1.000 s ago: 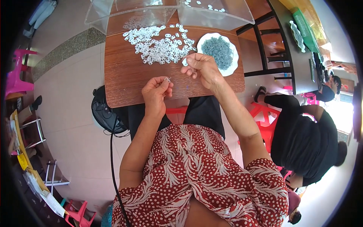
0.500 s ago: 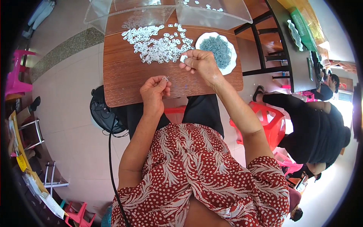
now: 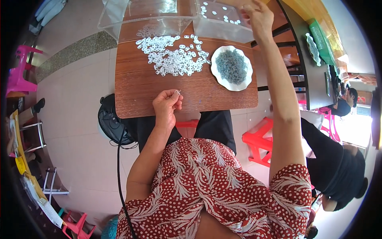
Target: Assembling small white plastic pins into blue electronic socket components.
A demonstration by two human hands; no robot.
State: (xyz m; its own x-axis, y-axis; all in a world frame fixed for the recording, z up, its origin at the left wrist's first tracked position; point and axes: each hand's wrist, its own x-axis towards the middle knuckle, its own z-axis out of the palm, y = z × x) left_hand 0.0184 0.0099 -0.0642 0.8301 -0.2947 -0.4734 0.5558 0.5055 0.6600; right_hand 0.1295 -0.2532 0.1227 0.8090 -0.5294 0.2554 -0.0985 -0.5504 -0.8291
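Observation:
Near the table's front edge, my left hand point(image 3: 167, 106) is closed, thumb against forefinger, on a small thin metallic piece point(image 3: 179, 92) too small to make out. My right hand point(image 3: 262, 20) reaches out to the far right, over the rim of the right clear plastic bin point(image 3: 223, 32). Its fingers look spread and somewhat blurred, with no piece visible in them. A few white pieces point(image 3: 226, 18) lie inside that bin. Between the hands and the bins spreads a pile of small white two-holed plastic pieces point(image 3: 175, 61). A scalloped white plate point(image 3: 215, 75) holds many small grey-blue pieces point(image 3: 231, 67).
Another clear bin point(image 3: 147, 30) stands at the back left of the brown wooden table point(image 3: 135, 93). A black bag point(image 3: 111, 123) with a cable lies left of my legs. Red stools point(image 3: 258, 141) and a person in black point(image 3: 338, 163) are on the right.
My right hand has moved from beside the plate to the far right bin; the white piece it held no longer shows in it. My left hand keeps its pinch.

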